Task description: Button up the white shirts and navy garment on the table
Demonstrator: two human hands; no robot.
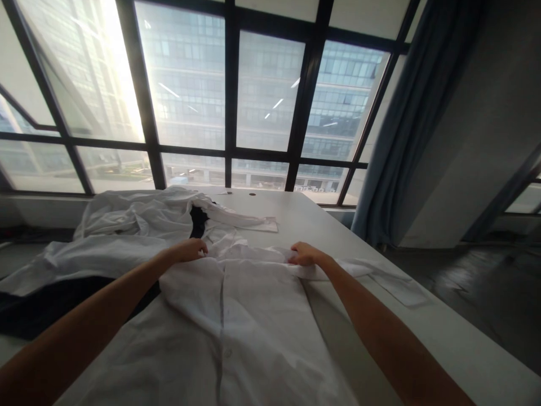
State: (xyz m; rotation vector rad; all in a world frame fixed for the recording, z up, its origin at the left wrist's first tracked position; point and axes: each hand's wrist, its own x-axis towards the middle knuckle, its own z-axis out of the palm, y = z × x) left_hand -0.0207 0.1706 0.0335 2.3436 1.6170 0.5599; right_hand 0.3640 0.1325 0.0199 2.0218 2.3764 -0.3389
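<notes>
A white buttoned shirt [262, 316] lies spread on the white table, its button line running toward me and one sleeve [395, 282] stretched out to the right. My left hand [191, 250] is closed on the shirt's far left part, near the shoulder. On the opposite side, my right hand [305, 254] pinches the cloth near the right shoulder. Between the two hands the collar area looks rumpled. Fingertips of both hands are partly hidden in the fabric.
More white garments [135, 217] are heaped at the left, with a black cloth [54, 304] beneath and a small black piece [198, 221] beyond my left hand. The table [296, 214] reaches toward the windows. A blue curtain [406, 129] hangs at the right.
</notes>
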